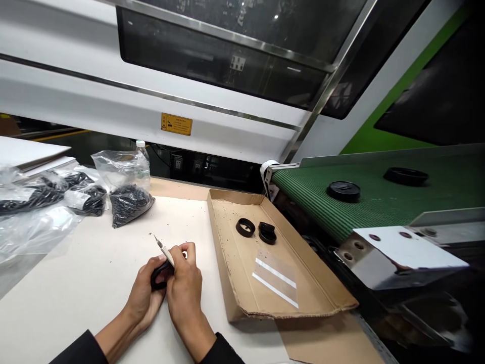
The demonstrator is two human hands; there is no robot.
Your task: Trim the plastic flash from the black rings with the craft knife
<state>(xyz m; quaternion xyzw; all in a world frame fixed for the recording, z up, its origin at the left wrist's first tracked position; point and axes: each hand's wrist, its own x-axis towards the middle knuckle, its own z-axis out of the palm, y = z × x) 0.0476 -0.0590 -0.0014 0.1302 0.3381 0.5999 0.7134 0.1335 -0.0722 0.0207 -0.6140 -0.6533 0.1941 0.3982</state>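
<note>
Two black sleeves (81,349) come in over the near edge of the desk (113,263), ending in two bare hands set close together. The left hand (146,296) pinches one black ring (154,280), held toward the near edge, left of the tray. The right hand (185,285) is closed around one white-handled knife (166,254), its tip pointing to the desk's far edge; whether its fingers also press the ring cannot be told.

Along the desk's right edge lies one shallow cardboard tray (223,273). In its near half is one clear sheet (276,280) with two white stripes. Toward its far edge are one black hoop (248,233) and, just right of it, black pieces (268,235), apparently two, one leaning on the other.

Beyond the tray's right wall, one shiny metal bracket (401,253) stands beside one green conveyor belt (371,202), which carries two black round parts: one (343,191) nearer its left end, the other (405,176) farther right.

Near the desk's far left corner, one clear bag (131,202) of black bits stands upright. Left of it are more filled bags (87,198), at least two, overlapping too much to count, and white boards (30,151). Behind the upright bag shows one white-capped bottle (142,149).

Farthest off, one white machine (113,106) bears one yellow label (176,124).
</note>
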